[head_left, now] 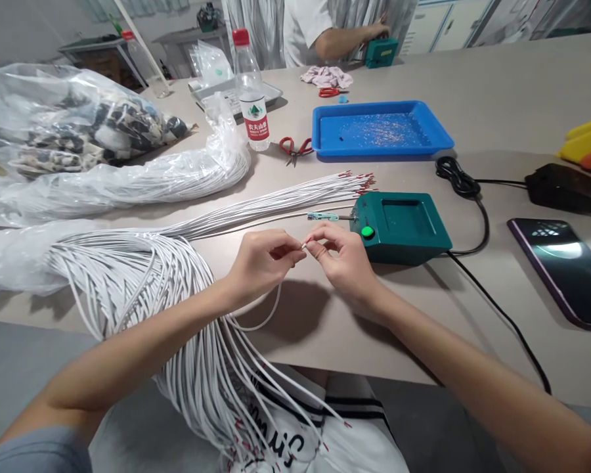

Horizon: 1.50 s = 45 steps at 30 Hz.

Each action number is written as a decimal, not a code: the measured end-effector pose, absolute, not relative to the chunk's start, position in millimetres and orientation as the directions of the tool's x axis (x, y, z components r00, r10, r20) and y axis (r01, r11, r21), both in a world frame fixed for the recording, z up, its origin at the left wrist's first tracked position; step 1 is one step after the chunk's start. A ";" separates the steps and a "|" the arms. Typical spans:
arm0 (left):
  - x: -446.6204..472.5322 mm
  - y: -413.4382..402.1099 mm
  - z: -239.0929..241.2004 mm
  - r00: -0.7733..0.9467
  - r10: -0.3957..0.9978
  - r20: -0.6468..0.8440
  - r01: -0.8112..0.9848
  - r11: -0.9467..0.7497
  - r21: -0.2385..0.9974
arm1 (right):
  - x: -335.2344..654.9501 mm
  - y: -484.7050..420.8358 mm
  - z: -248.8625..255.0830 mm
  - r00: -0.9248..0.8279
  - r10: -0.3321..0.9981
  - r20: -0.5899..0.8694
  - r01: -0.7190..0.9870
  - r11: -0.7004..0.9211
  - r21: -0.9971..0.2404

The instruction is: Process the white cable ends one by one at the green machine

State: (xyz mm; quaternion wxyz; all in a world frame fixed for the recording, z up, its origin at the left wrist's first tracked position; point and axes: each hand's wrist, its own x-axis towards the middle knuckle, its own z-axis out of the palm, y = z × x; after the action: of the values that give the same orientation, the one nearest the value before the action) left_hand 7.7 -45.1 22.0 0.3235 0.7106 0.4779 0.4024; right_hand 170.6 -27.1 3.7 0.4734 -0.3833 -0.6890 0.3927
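Between my two hands is the end of a white cable [304,246] with a bit of red at its tip. My left hand [268,263] pinches the white sheath. Thumb and fingers of my right hand [342,256] close on the red end, their tips almost touching the left ones. Just beyond the right hand stands a green machine [408,220] with a green button and a small pale-blue piece [322,216] on a shaft at its left. A thick bundle of white cables [187,341] hangs over the table edge onto my lap; other cables [276,205] lie straight behind my hands, red ends rightward.
A blue tray [325,152] with scattered scraps, red-handled cutters [295,150] and a water bottle [255,118] stand farther back. Plastic-wrapped cables [142,187] lie left. At right are a phone [566,269], a black cord [505,322] and a black pedal-like block [566,188]. A person [335,43] works opposite.
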 end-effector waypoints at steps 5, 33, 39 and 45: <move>-1.1 -39.5 14.1 0.277 0.851 0.447 0.557 -0.521 0.647 | 168.9 -27.0 9.0 -0.307 0.919 0.247 0.100 0.289 -0.952; -10.4 -20.9 24.3 0.533 0.747 -0.397 -0.163 0.551 0.818 | 182.8 -27.3 8.2 -0.491 0.547 0.678 0.605 0.774 -0.187; -6.6 -25.8 26.9 0.520 0.767 -0.376 -0.073 0.479 0.875 | 184.3 -26.7 7.1 -0.508 0.444 0.738 0.609 0.791 -0.057; 5.3 -37.6 25.5 0.312 0.948 0.057 0.276 -0.148 0.950 | 180.1 -31.4 5.5 -0.440 0.466 0.768 0.630 0.769 -0.105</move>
State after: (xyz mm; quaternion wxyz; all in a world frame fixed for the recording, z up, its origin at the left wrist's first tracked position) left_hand 5.3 -37.6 25.5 0.4628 0.6647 0.4603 0.3634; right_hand 180.1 -31.4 5.5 0.4175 -0.3252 -0.8428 -0.0985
